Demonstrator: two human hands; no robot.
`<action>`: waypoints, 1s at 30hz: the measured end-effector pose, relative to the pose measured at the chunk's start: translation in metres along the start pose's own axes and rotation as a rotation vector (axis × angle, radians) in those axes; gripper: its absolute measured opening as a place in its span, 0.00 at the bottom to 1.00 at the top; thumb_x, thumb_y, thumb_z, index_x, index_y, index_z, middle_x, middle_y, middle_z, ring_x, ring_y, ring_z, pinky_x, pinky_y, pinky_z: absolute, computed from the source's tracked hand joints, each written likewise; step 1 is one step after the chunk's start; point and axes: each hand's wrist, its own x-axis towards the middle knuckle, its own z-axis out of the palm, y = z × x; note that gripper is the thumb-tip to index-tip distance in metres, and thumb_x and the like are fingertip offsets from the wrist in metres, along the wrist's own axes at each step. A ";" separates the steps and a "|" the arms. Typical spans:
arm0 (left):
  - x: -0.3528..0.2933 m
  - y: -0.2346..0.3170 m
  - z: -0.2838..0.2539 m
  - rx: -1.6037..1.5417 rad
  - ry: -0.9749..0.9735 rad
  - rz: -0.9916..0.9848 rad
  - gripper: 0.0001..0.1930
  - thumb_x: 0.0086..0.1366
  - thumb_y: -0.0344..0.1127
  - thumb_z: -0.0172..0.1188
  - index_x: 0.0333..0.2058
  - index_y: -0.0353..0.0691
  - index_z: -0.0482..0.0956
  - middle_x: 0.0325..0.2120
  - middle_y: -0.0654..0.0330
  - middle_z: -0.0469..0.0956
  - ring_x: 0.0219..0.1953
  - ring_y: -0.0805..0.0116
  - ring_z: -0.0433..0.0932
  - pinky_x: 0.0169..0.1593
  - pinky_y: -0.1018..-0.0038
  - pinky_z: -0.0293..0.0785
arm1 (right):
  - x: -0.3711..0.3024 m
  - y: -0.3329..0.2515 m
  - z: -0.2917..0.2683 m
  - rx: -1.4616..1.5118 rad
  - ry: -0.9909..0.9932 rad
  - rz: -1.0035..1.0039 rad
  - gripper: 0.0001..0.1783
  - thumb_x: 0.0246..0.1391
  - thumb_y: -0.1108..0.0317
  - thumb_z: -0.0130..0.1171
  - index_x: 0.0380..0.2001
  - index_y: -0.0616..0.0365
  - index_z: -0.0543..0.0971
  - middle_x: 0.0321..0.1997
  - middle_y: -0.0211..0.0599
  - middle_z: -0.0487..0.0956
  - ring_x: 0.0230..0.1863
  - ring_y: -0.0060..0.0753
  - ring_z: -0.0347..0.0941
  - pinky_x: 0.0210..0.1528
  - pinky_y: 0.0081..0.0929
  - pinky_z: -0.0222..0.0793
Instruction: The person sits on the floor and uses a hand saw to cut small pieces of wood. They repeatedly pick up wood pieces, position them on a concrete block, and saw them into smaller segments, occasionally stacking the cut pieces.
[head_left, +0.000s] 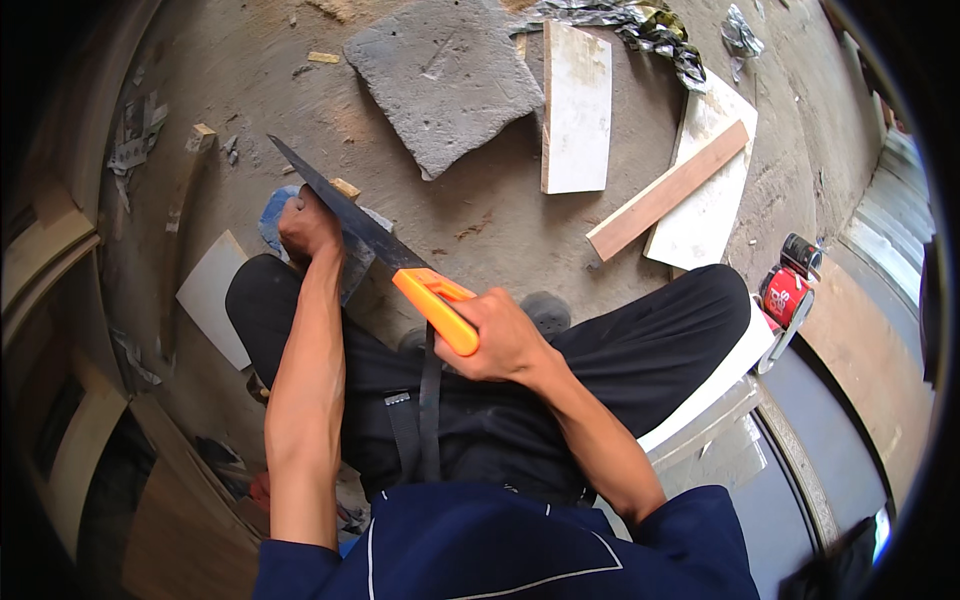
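— Gripping the saw [345,210] by its orange handle [437,310], our right hand [500,338] is wrapped fully round it, above our lap.

— And our left hand [308,225]?

— Fisted on a grey block [352,262] by our left knee, with the dark blade slanting up-left just past the knuckles. What the fingers clasp, we cannot tell.

— Around us?

— A grey slab [445,80], a white tile [576,105] and a wooden strip [668,190] lie on the floor [480,215], well apart from the saw.

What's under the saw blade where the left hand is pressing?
A small wooden piece shows beside the saw blade; the left hand presses there over a grey slab. Its contact is hidden.
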 end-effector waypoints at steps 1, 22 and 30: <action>0.000 0.004 0.002 0.041 0.013 0.020 0.24 0.57 0.51 0.55 0.14 0.34 0.74 0.14 0.43 0.72 0.16 0.44 0.68 0.24 0.52 0.59 | -0.001 0.001 -0.003 0.034 0.000 0.020 0.11 0.39 0.64 0.61 0.17 0.61 0.74 0.15 0.48 0.72 0.18 0.54 0.70 0.24 0.39 0.68; 0.005 0.005 0.000 0.019 0.030 -0.010 0.26 0.57 0.54 0.57 0.15 0.34 0.77 0.14 0.45 0.73 0.14 0.48 0.68 0.23 0.55 0.61 | -0.009 0.007 0.002 -0.022 -0.006 -0.010 0.15 0.39 0.59 0.63 0.15 0.60 0.74 0.16 0.49 0.74 0.20 0.55 0.72 0.28 0.42 0.71; 0.008 0.003 0.003 0.002 0.075 0.050 0.26 0.57 0.55 0.56 0.16 0.34 0.78 0.14 0.45 0.74 0.16 0.46 0.70 0.23 0.55 0.62 | -0.015 0.001 -0.009 -0.128 -0.026 -0.048 0.09 0.38 0.67 0.60 0.18 0.60 0.73 0.16 0.46 0.72 0.19 0.54 0.70 0.24 0.37 0.67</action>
